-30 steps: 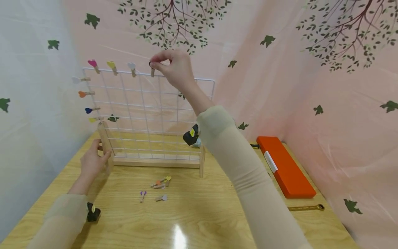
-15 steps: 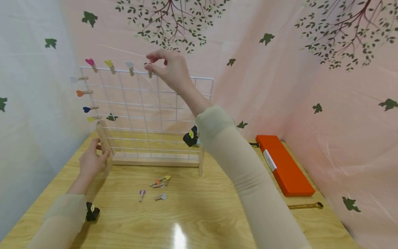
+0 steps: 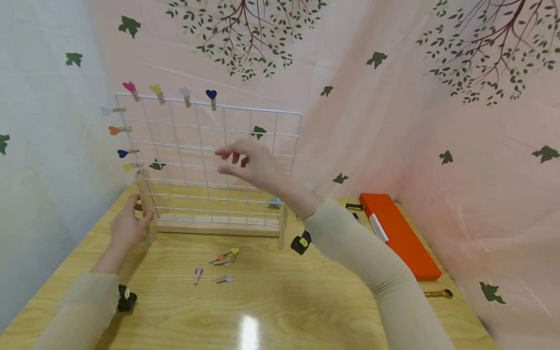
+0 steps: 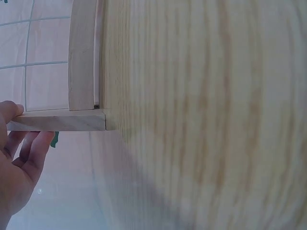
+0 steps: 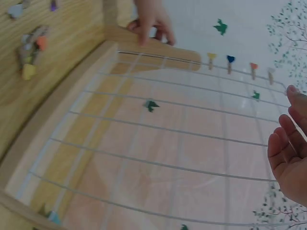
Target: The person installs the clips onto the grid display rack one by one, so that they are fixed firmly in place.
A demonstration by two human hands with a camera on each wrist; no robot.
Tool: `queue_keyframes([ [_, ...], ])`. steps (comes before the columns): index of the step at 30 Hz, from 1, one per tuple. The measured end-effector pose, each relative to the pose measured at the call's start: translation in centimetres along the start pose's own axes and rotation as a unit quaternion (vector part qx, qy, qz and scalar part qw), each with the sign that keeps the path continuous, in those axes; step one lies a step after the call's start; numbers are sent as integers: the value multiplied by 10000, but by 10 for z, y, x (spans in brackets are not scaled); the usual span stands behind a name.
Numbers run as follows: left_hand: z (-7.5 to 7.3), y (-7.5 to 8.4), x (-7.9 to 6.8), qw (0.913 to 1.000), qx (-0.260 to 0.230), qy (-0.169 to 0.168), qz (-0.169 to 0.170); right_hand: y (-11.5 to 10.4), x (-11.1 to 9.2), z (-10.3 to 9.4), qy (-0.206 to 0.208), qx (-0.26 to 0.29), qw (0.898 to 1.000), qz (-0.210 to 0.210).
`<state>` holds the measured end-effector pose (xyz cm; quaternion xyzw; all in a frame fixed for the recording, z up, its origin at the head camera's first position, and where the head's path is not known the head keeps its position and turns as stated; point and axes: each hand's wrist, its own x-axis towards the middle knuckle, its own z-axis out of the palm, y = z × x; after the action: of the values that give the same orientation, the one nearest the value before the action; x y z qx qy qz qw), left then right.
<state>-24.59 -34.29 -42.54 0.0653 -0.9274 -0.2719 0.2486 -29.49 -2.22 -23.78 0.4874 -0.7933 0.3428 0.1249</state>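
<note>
A white wire grid [image 3: 262, 110] stands upright in a wooden frame [image 3: 218, 227]. My left hand [image 3: 129, 227] grips the frame's left post [image 4: 57, 120], thumb on one face and fingers on the other. My right hand [image 3: 255, 165] hovers before the grid with fingers spread from the thumb, holding nothing. A dark blue heart clothespin [image 3: 212, 96] is clipped on the top wire, right of the white [image 3: 185, 92], yellow [image 3: 156, 91] and pink [image 3: 130, 88] ones. Down the left side wire sit several more, among them an orange heart clothespin [image 3: 114, 131].
Loose clothespins lie on the table before the frame, including a purple one [image 3: 199, 273], a white one [image 3: 225, 278] and a small pile [image 3: 222, 258]. To the right are an orange-red case [image 3: 402, 238], a brass-coloured wrench [image 3: 439, 293] and a black-handled tool [image 3: 354, 206].
My right hand has let go of the dark blue heart clothespin, which stays on the top wire, and has dropped down and slightly right. The left hand still holds the post.
</note>
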Motion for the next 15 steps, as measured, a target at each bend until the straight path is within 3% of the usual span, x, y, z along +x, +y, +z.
queue_keyframes([
  [3,0,-1,0,10000,12,-31,12,20,-26,27,-620,68,9976,300],
  [7,0,-2,1,10000,-7,-53,12,47,-56,64,-1285,-169,9914,167],
  [10,0,-2,2,10000,20,-64,-3,62,-74,88,-1548,-389,9872,57],
  [15,1,-2,2,9999,35,-88,-56,75,-102,123,-1669,-328,9831,678],
])
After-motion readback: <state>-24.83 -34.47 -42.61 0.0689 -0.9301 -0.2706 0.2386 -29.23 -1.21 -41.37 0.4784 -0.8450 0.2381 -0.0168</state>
